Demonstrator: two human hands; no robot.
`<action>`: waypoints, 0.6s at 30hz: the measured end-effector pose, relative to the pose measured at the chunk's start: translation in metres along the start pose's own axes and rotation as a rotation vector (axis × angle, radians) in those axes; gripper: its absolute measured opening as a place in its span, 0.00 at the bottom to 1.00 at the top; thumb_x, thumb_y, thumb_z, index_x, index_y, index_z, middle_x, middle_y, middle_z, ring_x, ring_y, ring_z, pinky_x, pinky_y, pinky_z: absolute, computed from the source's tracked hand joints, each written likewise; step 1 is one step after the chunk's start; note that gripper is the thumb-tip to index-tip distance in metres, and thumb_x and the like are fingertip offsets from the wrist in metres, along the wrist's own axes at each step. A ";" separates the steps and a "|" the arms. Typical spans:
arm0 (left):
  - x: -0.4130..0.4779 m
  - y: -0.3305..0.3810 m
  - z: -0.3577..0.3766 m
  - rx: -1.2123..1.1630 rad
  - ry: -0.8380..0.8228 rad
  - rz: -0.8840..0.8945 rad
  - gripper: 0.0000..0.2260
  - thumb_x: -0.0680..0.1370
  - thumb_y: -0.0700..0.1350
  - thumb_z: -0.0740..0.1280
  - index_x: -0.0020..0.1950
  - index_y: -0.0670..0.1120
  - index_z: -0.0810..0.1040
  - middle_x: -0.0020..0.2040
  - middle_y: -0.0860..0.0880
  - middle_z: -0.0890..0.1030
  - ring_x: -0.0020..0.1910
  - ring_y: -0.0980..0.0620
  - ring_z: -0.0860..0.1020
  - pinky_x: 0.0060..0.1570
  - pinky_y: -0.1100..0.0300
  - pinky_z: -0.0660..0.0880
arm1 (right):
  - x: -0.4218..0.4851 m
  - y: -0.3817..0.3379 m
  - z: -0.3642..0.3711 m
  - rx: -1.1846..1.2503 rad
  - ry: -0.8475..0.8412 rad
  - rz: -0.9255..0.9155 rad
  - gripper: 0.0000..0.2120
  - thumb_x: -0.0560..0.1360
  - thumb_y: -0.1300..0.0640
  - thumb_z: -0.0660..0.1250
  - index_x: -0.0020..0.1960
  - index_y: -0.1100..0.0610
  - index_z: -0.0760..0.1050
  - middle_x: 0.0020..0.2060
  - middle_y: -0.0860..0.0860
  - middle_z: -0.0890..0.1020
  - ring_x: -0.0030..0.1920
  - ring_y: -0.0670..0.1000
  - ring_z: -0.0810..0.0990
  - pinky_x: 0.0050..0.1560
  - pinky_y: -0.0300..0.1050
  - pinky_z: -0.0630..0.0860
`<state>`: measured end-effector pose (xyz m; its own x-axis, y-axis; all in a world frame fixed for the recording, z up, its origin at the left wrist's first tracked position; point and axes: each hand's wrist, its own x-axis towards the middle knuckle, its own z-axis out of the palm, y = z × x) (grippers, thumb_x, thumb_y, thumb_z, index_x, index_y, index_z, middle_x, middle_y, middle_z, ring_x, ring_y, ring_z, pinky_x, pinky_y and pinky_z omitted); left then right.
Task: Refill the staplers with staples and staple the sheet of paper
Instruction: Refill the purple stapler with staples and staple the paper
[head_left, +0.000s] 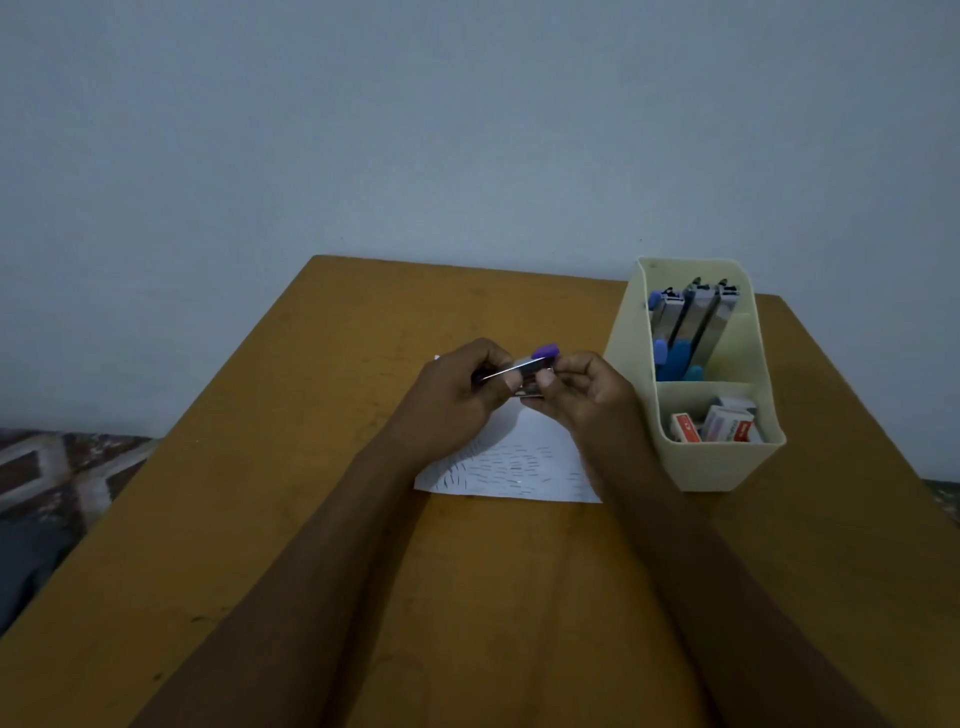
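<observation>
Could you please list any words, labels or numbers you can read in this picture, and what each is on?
Nothing can be read.
Staple boxes in the front compartment of the organizer: printing too blurred to read.
Sheet of paper: short dark marks only, no words.

Pretty sure this reads as a corner of a room at home, not a proper office. My desk (260, 519) is a plain mustard-brown top pushed right up against a bare pale wall (363, 130). Off its left edge there's some patterned fabric (57, 467), bedding or a sofa cover, can't tell which. The only office-y bit is a cream plastic organizer (727, 467) on the right, with staplers (691, 322) standing in the back compartment and little staple boxes (722, 423) in the front one.
</observation>
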<state>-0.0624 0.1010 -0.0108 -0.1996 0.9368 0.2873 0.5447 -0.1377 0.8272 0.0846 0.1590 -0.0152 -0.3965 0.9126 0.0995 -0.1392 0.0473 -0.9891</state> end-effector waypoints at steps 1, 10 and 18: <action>0.000 0.000 0.001 0.002 0.009 0.010 0.02 0.79 0.43 0.66 0.48 0.47 0.77 0.40 0.51 0.79 0.36 0.56 0.74 0.38 0.54 0.73 | 0.000 0.000 -0.001 0.018 0.004 0.018 0.07 0.76 0.66 0.64 0.54 0.67 0.72 0.50 0.63 0.80 0.50 0.56 0.81 0.51 0.46 0.80; -0.008 0.009 0.015 -0.015 0.119 0.060 0.07 0.80 0.46 0.64 0.49 0.44 0.77 0.37 0.50 0.79 0.35 0.52 0.76 0.36 0.59 0.72 | 0.000 -0.001 0.004 0.161 -0.012 -0.005 0.03 0.78 0.63 0.60 0.50 0.61 0.72 0.43 0.55 0.81 0.41 0.47 0.81 0.41 0.39 0.77; -0.015 0.013 0.022 -0.098 0.015 -0.013 0.08 0.81 0.47 0.62 0.49 0.43 0.76 0.35 0.56 0.80 0.30 0.64 0.74 0.35 0.67 0.67 | -0.003 0.003 0.006 0.056 0.100 -0.073 0.03 0.72 0.63 0.61 0.43 0.64 0.72 0.33 0.55 0.79 0.31 0.47 0.78 0.32 0.38 0.75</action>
<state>-0.0347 0.0922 -0.0151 -0.2184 0.9339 0.2830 0.4603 -0.1572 0.8738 0.0801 0.1543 -0.0175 -0.2918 0.9435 0.1570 -0.2158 0.0950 -0.9718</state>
